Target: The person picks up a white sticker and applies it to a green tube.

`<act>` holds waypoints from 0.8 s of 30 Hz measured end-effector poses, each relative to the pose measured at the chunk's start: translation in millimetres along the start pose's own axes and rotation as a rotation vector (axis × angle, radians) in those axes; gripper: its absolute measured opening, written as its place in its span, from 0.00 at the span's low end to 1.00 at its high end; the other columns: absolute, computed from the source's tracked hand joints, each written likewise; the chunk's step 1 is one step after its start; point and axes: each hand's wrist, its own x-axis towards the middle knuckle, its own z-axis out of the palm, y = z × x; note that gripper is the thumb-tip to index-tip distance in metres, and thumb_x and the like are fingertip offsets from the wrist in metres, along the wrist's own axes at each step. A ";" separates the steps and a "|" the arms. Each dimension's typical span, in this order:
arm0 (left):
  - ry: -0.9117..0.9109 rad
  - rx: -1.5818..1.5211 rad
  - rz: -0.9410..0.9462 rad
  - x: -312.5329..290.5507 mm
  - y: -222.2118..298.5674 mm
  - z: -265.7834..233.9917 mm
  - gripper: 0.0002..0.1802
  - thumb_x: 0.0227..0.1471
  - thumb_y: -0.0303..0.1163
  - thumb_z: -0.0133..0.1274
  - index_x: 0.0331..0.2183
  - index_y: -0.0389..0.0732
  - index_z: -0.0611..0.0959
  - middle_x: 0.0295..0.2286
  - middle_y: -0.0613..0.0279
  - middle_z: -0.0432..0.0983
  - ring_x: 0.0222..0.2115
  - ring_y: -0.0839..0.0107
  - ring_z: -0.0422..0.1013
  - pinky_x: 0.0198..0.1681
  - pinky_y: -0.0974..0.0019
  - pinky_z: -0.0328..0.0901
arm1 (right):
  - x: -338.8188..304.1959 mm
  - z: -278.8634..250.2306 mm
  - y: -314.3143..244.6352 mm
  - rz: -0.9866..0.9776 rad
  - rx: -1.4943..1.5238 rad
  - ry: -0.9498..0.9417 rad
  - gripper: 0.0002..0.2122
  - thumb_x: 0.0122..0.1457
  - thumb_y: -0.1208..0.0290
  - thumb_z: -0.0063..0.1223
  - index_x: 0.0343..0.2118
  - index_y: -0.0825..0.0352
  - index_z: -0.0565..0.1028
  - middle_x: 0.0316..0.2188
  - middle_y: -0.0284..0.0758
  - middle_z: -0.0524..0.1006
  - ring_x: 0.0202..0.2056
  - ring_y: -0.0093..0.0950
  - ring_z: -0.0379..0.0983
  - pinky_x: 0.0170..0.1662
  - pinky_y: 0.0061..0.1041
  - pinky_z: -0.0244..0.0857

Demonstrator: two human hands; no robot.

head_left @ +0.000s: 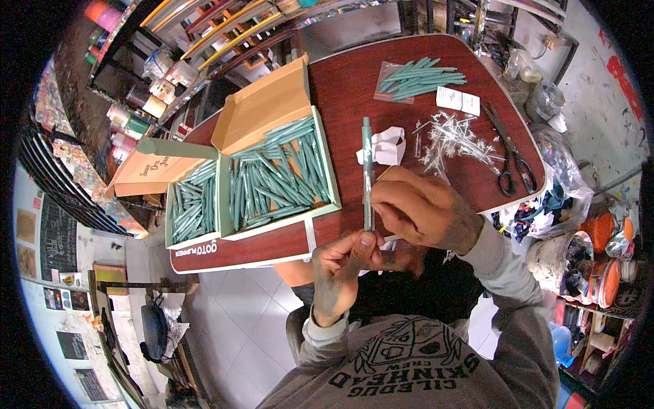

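While both hands work one teal pen (368,170) over the near edge of the dark red table (354,82), the job looks, by my guess, partway through. Going L to R: at 9 o'clock a small open cardboard box (193,210) holds a thin layer of teal pens; next to it, touching, a bigger box (279,178) w/ tan flap raised is packed w/ many more, lying criss-cross. Whether these are done pens or parts waiting I can't tell.

Left hand (340,269), at 6 o'clock, has its grip narrow, thumb & fingertips pinched on the pen's lower end. The pen stands near upright, slim, smooth matte plastic, tip pointing to 12. Right hand (426,208), just R of it, is curled w/ its grip closed round the lower barrel.

Behind the pen lies a crumpled white paper scrap (385,146). At 1 o'clock a clear bag (417,78) of teal barrels is untouched; below it a loose heap of thin clear refills (453,140), spiky & glossy, so plenty seems left. Black scissors (512,160) lie at 2 o'clock, well apart.
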 end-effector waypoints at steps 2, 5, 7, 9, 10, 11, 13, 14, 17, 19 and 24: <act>0.006 -0.034 0.052 5.2 -2.0 -2.3 0.17 0.63 0.38 0.51 0.33 0.33 0.83 0.24 0.67 0.74 0.25 0.80 0.69 0.31 0.75 0.65 | -0.8 4.9 2.9 0.020 0.053 -0.089 0.09 0.54 0.80 0.57 0.39 0.71 0.72 0.31 0.40 0.73 0.31 0.36 0.76 0.32 0.32 0.70; 0.097 -0.094 -0.052 11.9 -9.7 -17.4 0.18 0.63 0.39 0.50 0.32 0.34 0.83 0.23 0.69 0.73 0.24 0.82 0.67 0.30 0.76 0.62 | -3.3 15.4 1.9 0.034 0.189 -0.193 0.08 0.56 0.80 0.55 0.39 0.69 0.71 0.31 0.39 0.72 0.30 0.35 0.74 0.32 0.32 0.69; 0.158 -0.021 -0.012 21.6 -21.3 -29.1 0.18 0.63 0.40 0.50 0.30 0.35 0.83 0.23 0.72 0.72 0.23 0.85 0.63 0.28 0.78 0.56 | -1.8 20.2 1.7 0.065 0.287 -0.209 0.07 0.57 0.79 0.53 0.39 0.68 0.71 0.31 0.38 0.71 0.29 0.34 0.73 0.32 0.31 0.68; 0.191 -0.066 0.030 29.3 -27.0 -34.6 0.18 0.63 0.39 0.50 0.29 0.36 0.83 0.22 0.72 0.72 0.23 0.86 0.61 0.28 0.79 0.53 | -2.6 26.1 3.3 0.110 0.377 -0.229 0.07 0.58 0.79 0.53 0.39 0.67 0.70 0.32 0.38 0.71 0.29 0.33 0.72 0.32 0.30 0.67; 0.238 -0.088 0.009 30.5 -24.4 -32.2 0.16 0.63 0.38 0.50 0.30 0.36 0.84 0.22 0.73 0.71 0.23 0.86 0.59 0.28 0.79 0.51 | -3.0 29.0 2.2 0.093 0.371 -0.238 0.07 0.58 0.79 0.53 0.39 0.67 0.70 0.31 0.37 0.71 0.29 0.33 0.72 0.32 0.30 0.67; 0.241 -0.125 0.015 33.6 -24.7 -33.8 0.16 0.63 0.37 0.50 0.31 0.36 0.84 0.22 0.74 0.71 0.22 0.86 0.58 0.28 0.79 0.51 | -3.8 32.6 -0.2 0.076 0.365 -0.248 0.07 0.58 0.79 0.53 0.38 0.67 0.69 0.31 0.37 0.70 0.29 0.32 0.72 0.32 0.30 0.67; 0.247 -0.200 0.031 40.3 -28.6 -38.9 0.15 0.63 0.37 0.50 0.33 0.36 0.84 0.22 0.74 0.71 0.22 0.86 0.58 0.28 0.79 0.51 | -7.3 39.5 -2.4 0.099 0.366 -0.253 0.05 0.59 0.75 0.53 0.36 0.65 0.70 0.29 0.36 0.70 0.28 0.33 0.72 0.31 0.32 0.67; 0.274 -0.210 -0.002 40.7 -28.8 -43.2 0.15 0.63 0.37 0.51 0.35 0.35 0.83 0.22 0.75 0.70 0.22 0.85 0.58 0.28 0.79 0.52 | -9.9 43.6 -2.0 0.138 0.374 -0.250 0.05 0.59 0.72 0.54 0.33 0.64 0.70 0.27 0.36 0.71 0.28 0.35 0.73 0.31 0.34 0.67; 0.293 -0.218 0.068 47.6 -30.7 -53.4 0.15 0.62 0.37 0.52 0.35 0.34 0.83 0.22 0.74 0.71 0.23 0.85 0.59 0.29 0.79 0.53 | -14.6 50.1 -3.8 0.225 0.406 -0.306 0.06 0.59 0.68 0.55 0.30 0.62 0.71 0.25 0.35 0.72 0.27 0.36 0.73 0.30 0.34 0.65; 0.349 -0.242 0.085 50.2 -27.6 -56.5 0.15 0.62 0.37 0.53 0.37 0.34 0.84 0.23 0.74 0.72 0.23 0.85 0.61 0.29 0.78 0.55 | -17.8 54.1 -6.6 0.211 0.434 -0.335 0.05 0.59 0.72 0.54 0.32 0.63 0.70 0.27 0.34 0.70 0.27 0.32 0.71 0.29 0.31 0.65; 0.434 -0.142 0.160 68.0 -25.1 -93.7 0.17 0.61 0.39 0.54 0.39 0.34 0.84 0.23 0.72 0.74 0.21 0.87 0.60 0.25 0.82 0.52 | -44.1 75.9 -25.6 0.141 0.559 -0.430 0.06 0.57 0.77 0.54 0.34 0.66 0.68 0.28 0.32 0.69 0.25 0.25 0.69 0.30 0.26 0.66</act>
